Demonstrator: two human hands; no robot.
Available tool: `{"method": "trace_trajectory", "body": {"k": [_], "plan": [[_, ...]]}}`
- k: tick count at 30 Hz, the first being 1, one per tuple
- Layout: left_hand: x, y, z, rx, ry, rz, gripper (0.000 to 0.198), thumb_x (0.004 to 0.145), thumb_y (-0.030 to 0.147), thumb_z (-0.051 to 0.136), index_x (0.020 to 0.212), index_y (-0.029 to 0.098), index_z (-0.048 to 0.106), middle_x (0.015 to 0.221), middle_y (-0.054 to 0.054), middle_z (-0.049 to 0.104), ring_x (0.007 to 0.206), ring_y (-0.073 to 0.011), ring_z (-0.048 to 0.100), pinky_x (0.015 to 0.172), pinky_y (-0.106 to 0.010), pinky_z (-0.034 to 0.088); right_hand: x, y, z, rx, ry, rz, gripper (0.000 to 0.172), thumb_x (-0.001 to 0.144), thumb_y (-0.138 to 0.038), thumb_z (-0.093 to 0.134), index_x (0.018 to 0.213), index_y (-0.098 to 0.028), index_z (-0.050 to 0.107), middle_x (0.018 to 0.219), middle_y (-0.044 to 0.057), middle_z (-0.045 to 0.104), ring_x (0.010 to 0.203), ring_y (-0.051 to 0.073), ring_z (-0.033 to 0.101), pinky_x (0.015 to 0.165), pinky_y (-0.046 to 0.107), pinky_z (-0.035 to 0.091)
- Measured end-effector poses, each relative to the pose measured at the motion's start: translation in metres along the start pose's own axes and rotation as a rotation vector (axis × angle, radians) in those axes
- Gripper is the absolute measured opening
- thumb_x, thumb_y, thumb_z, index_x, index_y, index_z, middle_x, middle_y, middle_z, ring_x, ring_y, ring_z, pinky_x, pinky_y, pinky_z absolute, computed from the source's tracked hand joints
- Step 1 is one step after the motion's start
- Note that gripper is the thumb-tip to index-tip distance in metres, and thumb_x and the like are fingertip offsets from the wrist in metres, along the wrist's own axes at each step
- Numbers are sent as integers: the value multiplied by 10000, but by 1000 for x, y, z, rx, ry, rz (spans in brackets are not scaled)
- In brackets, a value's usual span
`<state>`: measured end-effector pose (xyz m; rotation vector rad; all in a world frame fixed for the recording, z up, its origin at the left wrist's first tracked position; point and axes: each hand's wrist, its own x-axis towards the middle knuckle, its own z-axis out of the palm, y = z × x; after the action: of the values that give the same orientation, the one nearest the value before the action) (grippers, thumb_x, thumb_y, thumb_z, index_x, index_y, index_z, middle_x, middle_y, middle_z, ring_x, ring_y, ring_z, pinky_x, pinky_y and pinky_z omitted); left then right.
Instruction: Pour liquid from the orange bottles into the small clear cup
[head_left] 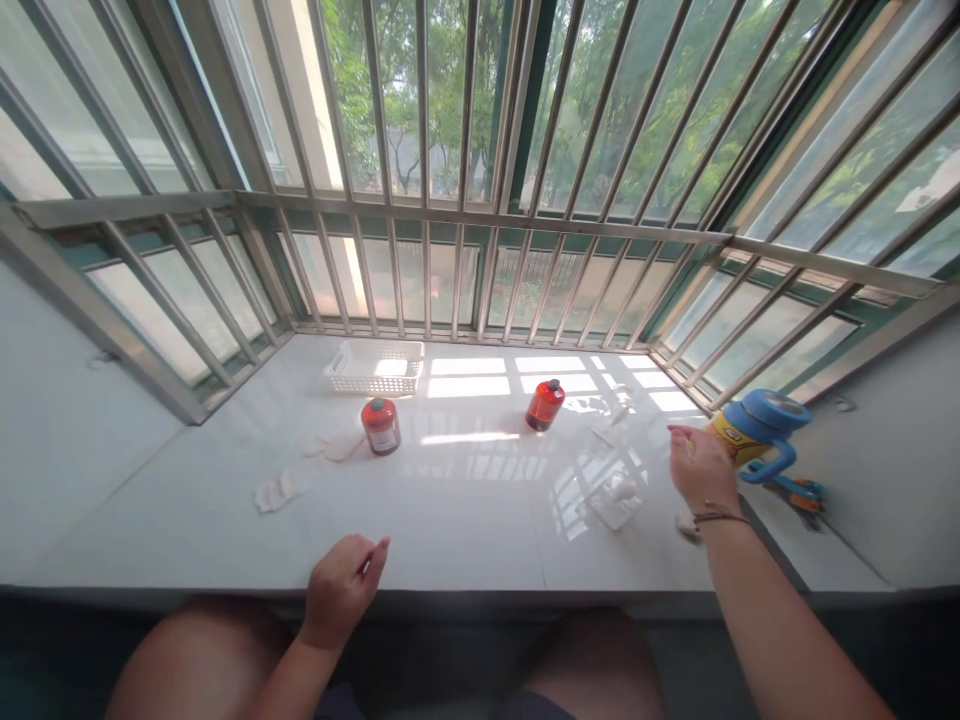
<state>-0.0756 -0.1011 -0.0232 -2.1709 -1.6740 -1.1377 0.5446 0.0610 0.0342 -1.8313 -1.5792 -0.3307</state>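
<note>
1. Head view, with clock directions read from the middle of the glossy white stone tabletop (pixel 465 520) and the person seated at 6 o'clock.
2. The right hand (pixel 703 470) lies at 3 o'clock, its fingers together and extended, pinching nothing visible. They are just beside a yellow plastic container with a round blue top and curved blue handle (pixel 757 430); contact is hard to tell.
3. The left hand (pixel 341 590) rests at 6 o'clock, by the tabletop's front edge, its fingers loosely curled. Whether they hold anything, I cannot tell.
4. Two red cylindrical canisters with black caps (pixel 380 426) (pixel 544 405) stand near 12 o'clock, well apart.
5. A white plastic mesh basket (pixel 373 368) sits at 11 o'clock, against the barred window.
6. Crumpled white tissue (pixel 277 490) lies at 9 o'clock.
</note>
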Motion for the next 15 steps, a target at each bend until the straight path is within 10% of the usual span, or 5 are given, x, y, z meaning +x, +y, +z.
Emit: {"method": "trace_trajectory", "body": {"k": [7, 15], "plan": [[6, 3, 11, 194, 41, -28, 433, 1034, 318, 595, 625, 234, 478, 579, 21, 481, 556, -175, 512, 613, -343, 374, 102, 34, 51, -105, -312, -131, 352, 925, -274, 495, 1093, -131, 770, 1203, 190, 772, 1165, 306, 696, 1105, 428, 494], [3, 3, 11, 307, -12, 10, 440, 1028, 313, 575, 608, 234, 471, 582, 19, 474, 543, -175, 519, 601, -355, 389, 139, 59, 121, -67, -498, -112, 352, 721, -200, 559, 968, -196, 809, 1131, 155, 797, 1019, 288, 733, 984, 415, 544]]}}
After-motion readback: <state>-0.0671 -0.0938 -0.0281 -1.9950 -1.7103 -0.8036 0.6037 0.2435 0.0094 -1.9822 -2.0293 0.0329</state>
